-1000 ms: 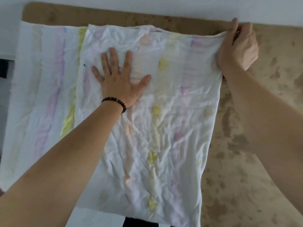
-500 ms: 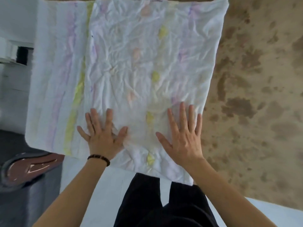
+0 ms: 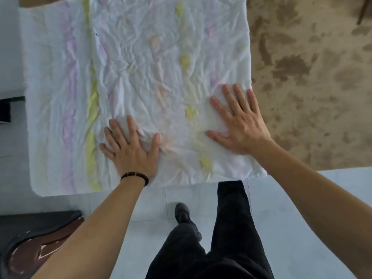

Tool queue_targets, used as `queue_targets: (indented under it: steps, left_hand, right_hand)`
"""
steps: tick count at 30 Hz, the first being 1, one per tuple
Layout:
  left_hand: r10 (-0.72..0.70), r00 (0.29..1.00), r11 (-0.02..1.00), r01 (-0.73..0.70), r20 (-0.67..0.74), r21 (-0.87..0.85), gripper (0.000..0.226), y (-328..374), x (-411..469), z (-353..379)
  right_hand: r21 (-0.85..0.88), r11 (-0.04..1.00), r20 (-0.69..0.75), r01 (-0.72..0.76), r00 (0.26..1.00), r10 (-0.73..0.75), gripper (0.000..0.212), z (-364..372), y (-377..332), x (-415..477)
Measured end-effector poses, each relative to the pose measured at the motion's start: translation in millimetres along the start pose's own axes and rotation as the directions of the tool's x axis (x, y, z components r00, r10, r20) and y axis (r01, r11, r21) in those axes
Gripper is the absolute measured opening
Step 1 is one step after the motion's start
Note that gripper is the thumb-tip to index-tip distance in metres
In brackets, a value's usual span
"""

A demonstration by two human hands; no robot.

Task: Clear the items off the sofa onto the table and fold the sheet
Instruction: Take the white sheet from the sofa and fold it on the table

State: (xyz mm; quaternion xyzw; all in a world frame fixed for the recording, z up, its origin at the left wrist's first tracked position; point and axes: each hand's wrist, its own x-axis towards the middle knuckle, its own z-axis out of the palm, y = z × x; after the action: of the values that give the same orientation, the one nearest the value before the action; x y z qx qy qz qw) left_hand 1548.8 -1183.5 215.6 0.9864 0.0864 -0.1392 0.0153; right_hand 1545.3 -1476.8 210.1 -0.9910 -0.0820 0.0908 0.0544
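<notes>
Both hands — left hand [image 3: 128, 152], right hand [image 3: 239, 125] — press flat, fingers spread, on the folded sheet [image 3: 161, 67] near the table [image 3: 312, 77] front edge.

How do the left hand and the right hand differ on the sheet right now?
The left hand wears a dark bead bracelet; the right hand has a bare wrist. The left hand lies nearer the person, the right hand farther up by the right edge of the sheet. Both press flat, fingers spread.
</notes>
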Motion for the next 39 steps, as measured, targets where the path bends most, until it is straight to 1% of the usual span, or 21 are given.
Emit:
queue_targets:
  steps: [4, 6, 8, 10, 11, 13, 15, 17, 20, 22, 23, 24, 26, 27, 28, 29, 30, 31, 34, 37, 39]
  left_hand:
    - [0.018, 0.999, 1.0, -0.018, -0.041, -0.017, 0.082, -4.4, -0.5, 4.6]
    - [0.028, 0.998, 0.999, -0.029, -0.054, -0.021, 0.079, -6.6, -1.1, 5.7]
    - [0.035, 0.996, 0.999, -0.037, -0.08, -0.029, 0.076, -8.5, -0.5, 7.9]
    - [0.042, 0.994, 0.998, -0.046, -0.099, -0.045, 0.073, -9.7, 0.5, 10.8]
    - [0.044, 0.992, 0.998, -0.05, -0.115, -0.05, 0.072, -10.1, 1.0, 12.7]
    - [0.042, 0.988, 0.997, -0.052, -0.147, -0.065, 0.072, -10.9, 2.6, 15.4]
    - [0.043, 0.985, 0.995, -0.058, -0.165, -0.086, 0.07, -11.1, 3.3, 17.9]
    - [0.055, 0.98, 0.993, -0.074, -0.192, -0.094, 0.067, -11.7, 5.1, 19.1]
    - [0.084, 0.971, 0.981, -0.12, -0.224, -0.152, 0.061, -14.4, 2.4, 15.9]
    - [0.165, 0.948, 0.944, -0.231, -0.273, -0.234, 0.054, -20.0, -0.8, 15.0]
    - [0.207, 0.928, 0.909, -0.3, -0.311, -0.289, 0.051, -24.9, -4.2, 14.1]
    - [0.225, 0.906, 0.87, -0.352, -0.358, -0.345, 0.049, -31.6, -9.7, 13.1]
    - [0.157, 0.862, 0.82, -0.386, -0.483, -0.423, 0.047, -49.7, -30.9, 14.2]
    - [0.085, 0.842, 0.809, -0.371, -0.533, -0.457, 0.047, -60.5, -44.7, 17.7]
    - [0.008, 0.83, 0.799, -0.34, -0.557, -0.496, 0.046, -70.9, -59.7, 22.7]
    - [-0.063, 0.83, 0.786, -0.302, -0.555, -0.54, 0.046, -80.5, -73.2, 29.4]
    - [-0.117, 0.833, 0.771, -0.267, -0.541, -0.578, 0.047, -89.4, -83.6, 37.0]
    - [-0.144, 0.837, 0.76, -0.248, -0.528, -0.6, 0.046, -96.9, -90.6, 44.9]
    - [-0.097, 0.86, 0.765, -0.257, -0.501, -0.59, 0.045, -105.4, -96.8, 55.1]
    - [-0.087, 0.866, 0.745, -0.272, -0.493, -0.609, 0.047, -103.5, -100.2, 52.0]
    - [-0.103, 0.883, 0.698, -0.264, -0.457, -0.666, 0.043, -108.3, -102.0, 49.0]
  right_hand:
    - [-0.066, 0.997, -0.005, -0.039, 0.999, 0.039, 0.08, -3.5, -7.9, -3.9]
    - [-0.075, 0.986, -0.079, -0.148, 0.987, 0.142, 0.077, -8.2, -21.9, -14.1]
    - [0.04, 0.959, -0.236, -0.282, 0.93, 0.283, 0.07, -9.1, -51.6, -40.2]
    - [0.183, 0.938, -0.349, -0.296, 0.872, 0.343, 0.062, 4.6, -95.1, -77.9]
    - [0.196, 0.942, -0.324, -0.272, 0.889, 0.324, 0.06, 15.6, -115.4, -93.6]
    - [0.16, 0.95, -0.141, -0.268, 0.946, 0.291, 0.059, 37.2, -139.9, -109.6]
    - [0.155, 0.928, -0.038, -0.338, 0.937, 0.347, 0.058, 50.8, -144.8, -111.9]
    - [0.157, 0.918, -0.012, -0.363, 0.929, 0.369, 0.057, 50.7, -145.1, -109.8]
    - [0.161, 0.948, -0.071, -0.274, 0.955, 0.288, 0.05, 43.7, -143.1, -112.1]
    - [0.224, 0.968, -0.213, -0.111, 0.964, 0.16, 0.04, 41.6, -145.1, -124.5]
    - [0.283, 0.958, -0.31, -0.047, 0.941, 0.138, 0.035, 43.5, -148.0, -134.5]
    - [0.373, 0.927, -0.395, -0.038, 0.898, 0.196, 0.029, 46.0, -152.7, -146.3]
    - [0.633, 0.755, -0.407, -0.171, 0.756, 0.513, 0.024, 49.1, -163.9, -169.9]
    - [0.758, 0.584, -0.3, -0.289, 0.641, 0.706, 0.028, 47.0, -164.9, -176.5]
    - [0.854, 0.353, -0.125, -0.384, 0.507, 0.853, 0.036, 47.3, -159.1, -178.1]
    - [0.892, 0.112, 0.075, -0.437, 0.389, 0.918, 0.047, 49.3, -148.3, -176.6]
    - [0.886, -0.059, 0.228, -0.459, 0.322, 0.919, 0.055, 52.4, -134.1, -173.7]
    - [0.87, -0.12, 0.305, -0.479, 0.329, 0.894, 0.056, 55.3, -120.2, -171.8]
    - [0.836, 0.049, 0.241, -0.546, 0.447, 0.861, 0.023, 57.0, -103.6, -173.2]
    - [0.89, 0.15, 0.067, -0.431, 0.449, 0.891, 0.028, 53.0, -116.7, -184.7]
    - [0.866, 0.193, 0.044, -0.461, 0.455, 0.889, 0.028, 56.6, -122.9, -193.1]
